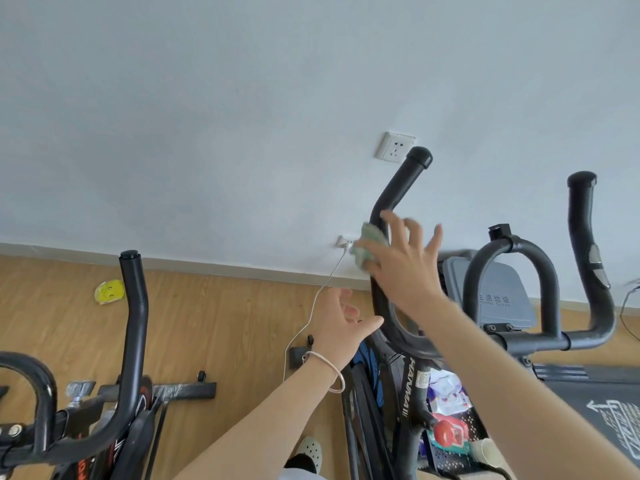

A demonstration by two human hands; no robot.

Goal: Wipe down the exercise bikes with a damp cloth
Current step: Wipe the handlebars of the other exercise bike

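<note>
A black exercise bike stands in front of me, its left handlebar point(398, 188) curving up toward the wall. My right hand point(405, 268) presses a small green cloth point(367, 245) against that bar, fingers spread and straight. My left hand point(337, 327), with a bracelet on the wrist, hovers relaxed just left of the bar's lower bend and holds nothing. The bike's right handlebar point(585, 237) rises at the far right. A second black bike's handlebar point(133, 306) stands at the left.
A white wall with a socket point(394, 147) is behind the bikes. A white cable point(322, 292) hangs from a lower socket to the wooden floor. A grey bin point(498, 296) sits behind the bike, a treadmill deck point(595, 403) lies at right, and a yellow disc point(110, 292) is on the floor.
</note>
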